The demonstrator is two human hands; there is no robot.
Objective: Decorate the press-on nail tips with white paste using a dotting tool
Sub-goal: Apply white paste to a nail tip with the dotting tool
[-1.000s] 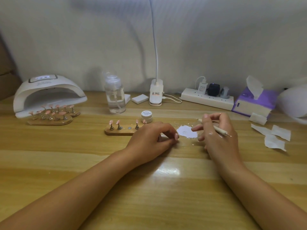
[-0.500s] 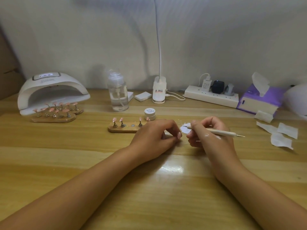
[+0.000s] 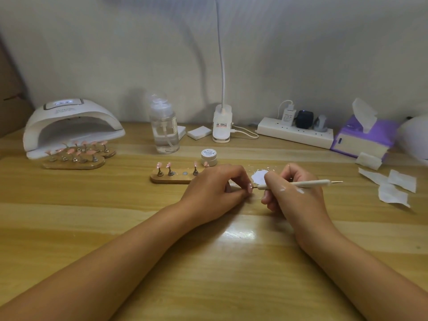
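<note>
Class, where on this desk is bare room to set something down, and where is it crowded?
Free: the desk wedge nearer than the left hand and right hand; the strip before the wooden stand. Crowded: the back edge, from nail lamp to tissue box.

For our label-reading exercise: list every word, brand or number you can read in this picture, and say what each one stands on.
"Painted": in script on the lid of the small white jar; the smaller print under it is unreadable.
Nail lamp: brand mark and display too blurred to read.
Clip lamp base: label too blurred.
White charger: print too small.
</note>
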